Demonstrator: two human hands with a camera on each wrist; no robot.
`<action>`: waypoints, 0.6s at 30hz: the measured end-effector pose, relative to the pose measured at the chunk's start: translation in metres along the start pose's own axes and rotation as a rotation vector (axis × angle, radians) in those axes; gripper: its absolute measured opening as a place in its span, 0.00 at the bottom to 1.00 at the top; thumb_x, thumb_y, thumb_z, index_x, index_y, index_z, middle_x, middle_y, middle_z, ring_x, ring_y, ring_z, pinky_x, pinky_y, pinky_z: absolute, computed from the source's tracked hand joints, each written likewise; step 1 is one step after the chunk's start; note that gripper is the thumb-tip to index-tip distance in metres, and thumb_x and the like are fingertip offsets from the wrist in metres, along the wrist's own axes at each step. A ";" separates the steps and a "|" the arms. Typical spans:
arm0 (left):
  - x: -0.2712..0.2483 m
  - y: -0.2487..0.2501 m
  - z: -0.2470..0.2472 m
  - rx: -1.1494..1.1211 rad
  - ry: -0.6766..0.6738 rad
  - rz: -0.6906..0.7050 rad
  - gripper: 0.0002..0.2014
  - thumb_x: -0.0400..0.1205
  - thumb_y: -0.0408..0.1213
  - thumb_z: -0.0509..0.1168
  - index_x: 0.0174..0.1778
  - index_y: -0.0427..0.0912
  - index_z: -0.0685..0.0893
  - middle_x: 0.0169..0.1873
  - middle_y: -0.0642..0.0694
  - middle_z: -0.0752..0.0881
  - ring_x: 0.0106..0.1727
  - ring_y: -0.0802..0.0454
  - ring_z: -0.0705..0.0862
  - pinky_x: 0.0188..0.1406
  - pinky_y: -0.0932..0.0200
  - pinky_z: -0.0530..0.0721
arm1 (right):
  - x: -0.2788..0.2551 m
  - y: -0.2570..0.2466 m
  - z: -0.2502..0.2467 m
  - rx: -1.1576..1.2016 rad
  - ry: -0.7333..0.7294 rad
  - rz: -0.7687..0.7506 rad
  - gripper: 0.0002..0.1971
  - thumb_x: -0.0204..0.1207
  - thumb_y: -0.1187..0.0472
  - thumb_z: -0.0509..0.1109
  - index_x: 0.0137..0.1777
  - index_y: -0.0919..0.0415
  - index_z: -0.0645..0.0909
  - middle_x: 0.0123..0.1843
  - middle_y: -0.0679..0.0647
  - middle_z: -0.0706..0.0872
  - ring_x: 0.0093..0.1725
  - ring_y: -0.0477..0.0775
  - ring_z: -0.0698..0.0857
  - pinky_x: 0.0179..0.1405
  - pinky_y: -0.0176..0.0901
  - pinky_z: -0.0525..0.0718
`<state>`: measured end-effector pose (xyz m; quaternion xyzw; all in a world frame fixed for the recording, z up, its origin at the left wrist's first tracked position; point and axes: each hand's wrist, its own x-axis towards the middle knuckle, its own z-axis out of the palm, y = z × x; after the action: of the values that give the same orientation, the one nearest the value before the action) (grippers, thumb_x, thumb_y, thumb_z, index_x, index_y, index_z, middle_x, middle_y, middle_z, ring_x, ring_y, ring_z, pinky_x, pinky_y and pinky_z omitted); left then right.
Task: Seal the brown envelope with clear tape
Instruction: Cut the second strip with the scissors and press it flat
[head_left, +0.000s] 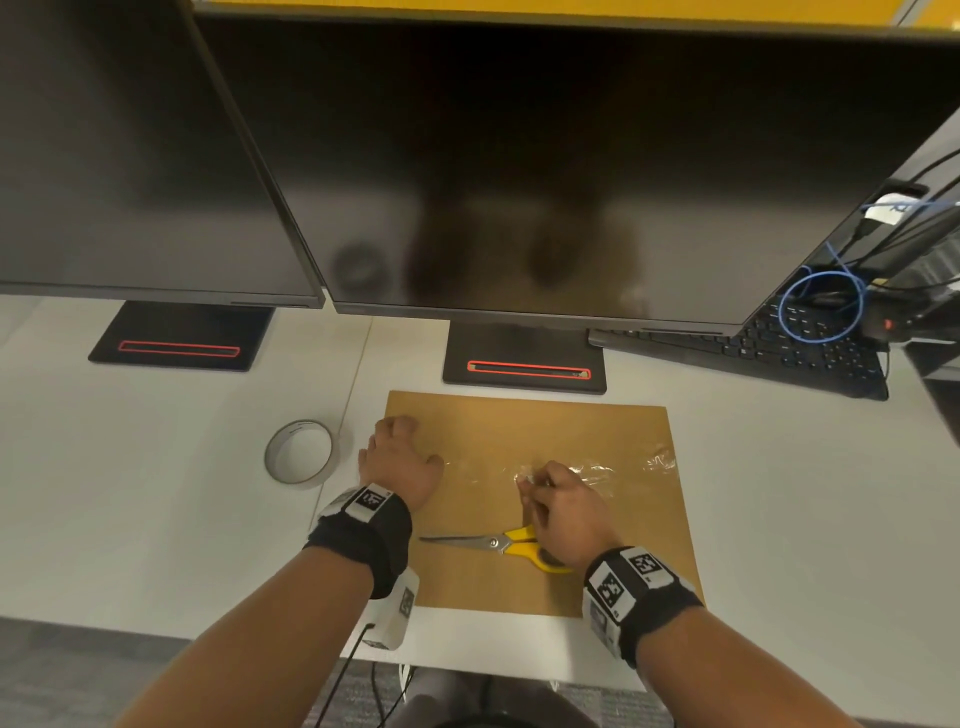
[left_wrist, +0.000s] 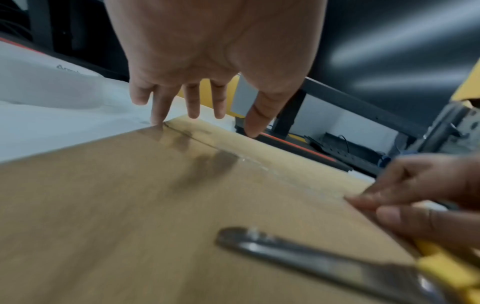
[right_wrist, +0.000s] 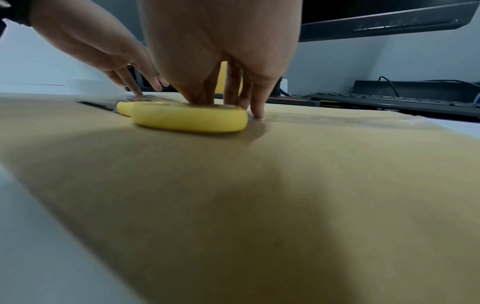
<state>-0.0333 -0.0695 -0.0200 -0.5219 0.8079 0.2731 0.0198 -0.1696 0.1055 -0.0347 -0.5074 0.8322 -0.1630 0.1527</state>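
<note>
While clear tape (head_left: 587, 470) lies wrinkled across brown envelope (head_left: 524, 499), creases may be sealed in if pressed unevenly. Left hand (head_left: 400, 462) spread flat, holding nothing; right hand (head_left: 563, 512) fingertips pressed on tape, nothing grasped.

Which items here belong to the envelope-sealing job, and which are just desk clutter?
In use: brown envelope, clear tape strip, tape roll, scissors.
Lying about: monitors, keyboard, blue cable.

Left hand (head_left: 400, 464) — fingers spread and nearly straight, tips pointing down, wrist raised. Right hand (head_left: 563, 512) — near and right of it, fingers extended downward, tips together.
</note>
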 end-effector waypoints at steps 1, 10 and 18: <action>0.002 0.001 -0.002 -0.056 0.004 -0.018 0.27 0.80 0.44 0.63 0.75 0.46 0.67 0.74 0.45 0.67 0.67 0.40 0.76 0.71 0.44 0.72 | 0.000 0.001 0.000 0.011 0.007 -0.003 0.11 0.77 0.57 0.67 0.54 0.55 0.88 0.50 0.57 0.84 0.48 0.59 0.85 0.45 0.44 0.85; 0.023 -0.011 -0.008 -0.177 0.137 -0.159 0.23 0.78 0.35 0.61 0.71 0.46 0.69 0.61 0.39 0.83 0.60 0.37 0.79 0.62 0.42 0.77 | -0.001 0.004 -0.001 0.113 -0.006 -0.008 0.13 0.77 0.59 0.66 0.60 0.54 0.85 0.53 0.57 0.83 0.52 0.59 0.84 0.48 0.44 0.83; 0.031 -0.004 -0.020 0.013 0.016 -0.210 0.23 0.80 0.38 0.59 0.73 0.42 0.70 0.67 0.38 0.77 0.67 0.37 0.75 0.67 0.42 0.75 | -0.001 0.005 0.004 0.139 0.031 -0.001 0.12 0.76 0.61 0.67 0.57 0.55 0.86 0.53 0.58 0.84 0.51 0.59 0.85 0.46 0.42 0.82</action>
<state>-0.0388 -0.1056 -0.0145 -0.6058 0.7506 0.2599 0.0453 -0.1711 0.1084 -0.0399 -0.4935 0.8209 -0.2283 0.1742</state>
